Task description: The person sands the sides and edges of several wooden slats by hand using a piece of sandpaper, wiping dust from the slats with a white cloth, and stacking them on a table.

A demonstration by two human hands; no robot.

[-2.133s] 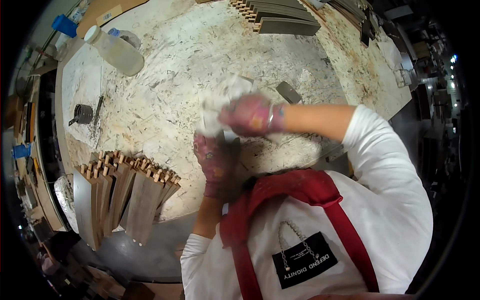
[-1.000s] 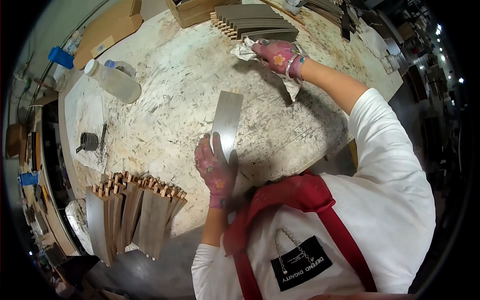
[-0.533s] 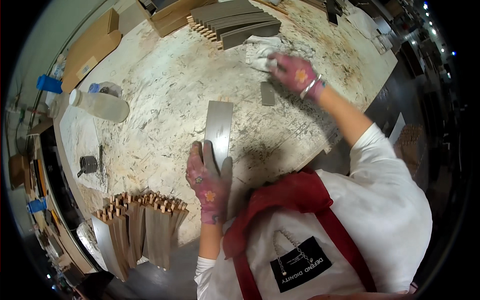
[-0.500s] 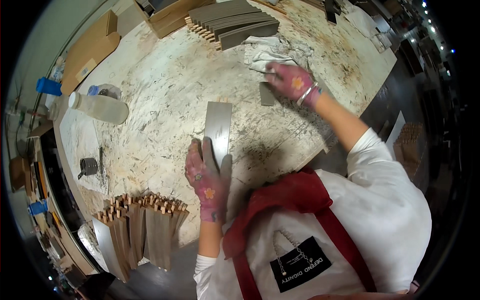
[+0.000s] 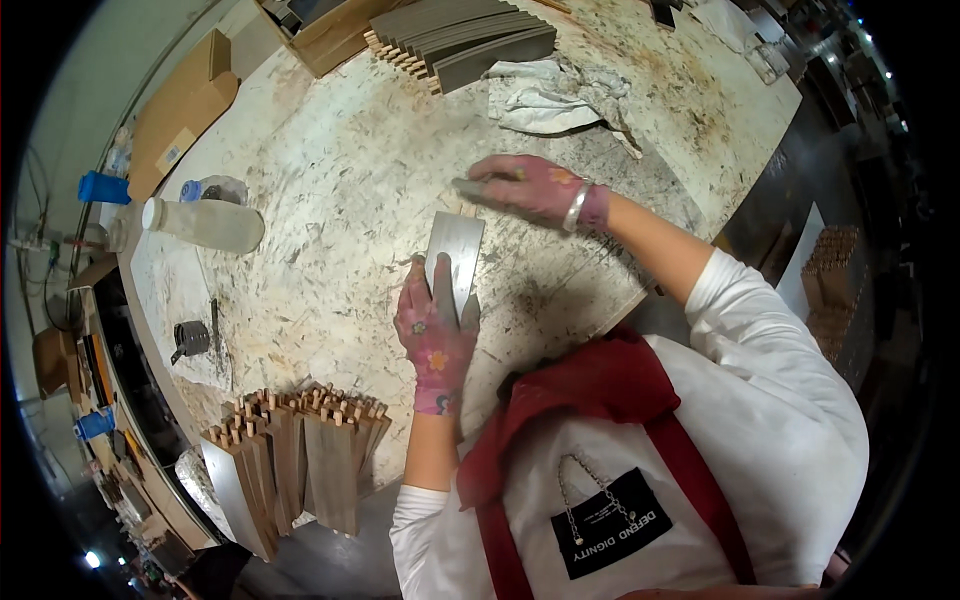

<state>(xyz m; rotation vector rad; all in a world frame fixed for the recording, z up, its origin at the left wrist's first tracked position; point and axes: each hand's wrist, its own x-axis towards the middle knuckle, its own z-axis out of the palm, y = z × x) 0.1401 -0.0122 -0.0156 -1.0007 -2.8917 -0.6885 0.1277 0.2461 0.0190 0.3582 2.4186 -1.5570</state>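
Observation:
On the worktable lies a grey wooden board (image 5: 457, 243) with light dowels at its far end. My left hand (image 5: 436, 335), in a pink flowered glove with darkened fingertips, grips this board, fingers along its face and edge. Just beyond the far end, my gloved right hand (image 5: 535, 190) is raised over the table with its fingers together. A small flat grey piece (image 5: 468, 188), resembling a sanding sheet, shows at its fingertips; most of it is hidden under the hand. Past that hand, a crumpled white cloth (image 5: 545, 100) rests on the table.
A row of dowelled grey boards (image 5: 470, 38) lies at the back beside a cardboard box (image 5: 335, 45). More boards (image 5: 290, 460) stand upright at the near left edge. On the left are a plastic bottle (image 5: 207, 225) and a dark roll (image 5: 190, 338).
My right hand has come left from the cloth toward the board's far end. The grey piece that lay on the table is gone from there. My left hand and the board have shifted slightly right.

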